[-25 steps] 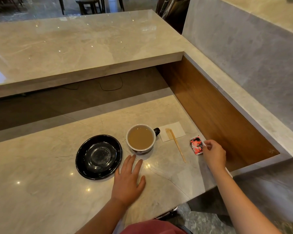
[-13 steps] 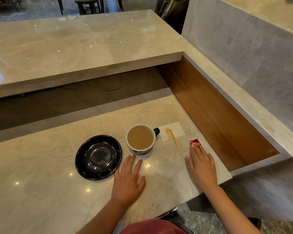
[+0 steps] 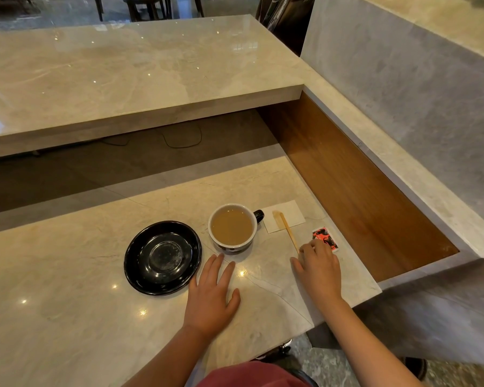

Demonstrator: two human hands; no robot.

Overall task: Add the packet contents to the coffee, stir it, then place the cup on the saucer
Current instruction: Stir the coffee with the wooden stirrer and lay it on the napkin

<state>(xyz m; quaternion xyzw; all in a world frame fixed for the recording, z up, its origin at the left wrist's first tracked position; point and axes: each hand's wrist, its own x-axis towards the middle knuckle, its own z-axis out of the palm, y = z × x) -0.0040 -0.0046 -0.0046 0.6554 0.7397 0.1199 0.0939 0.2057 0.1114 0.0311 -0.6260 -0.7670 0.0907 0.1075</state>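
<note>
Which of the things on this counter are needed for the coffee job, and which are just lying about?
Needed:
packet, by the right hand
cup of coffee
stick for stirring
saucer, bare, left of the cup

Just there:
napkin under the stick's far end
cables under the upper counter

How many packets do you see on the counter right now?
1. The red-and-black packet lies flat near the counter's right edge, right of the wooden stirrer, with the right hand's fingertips at its near edge. None shows elsewhere; the hand could hide another.
</note>
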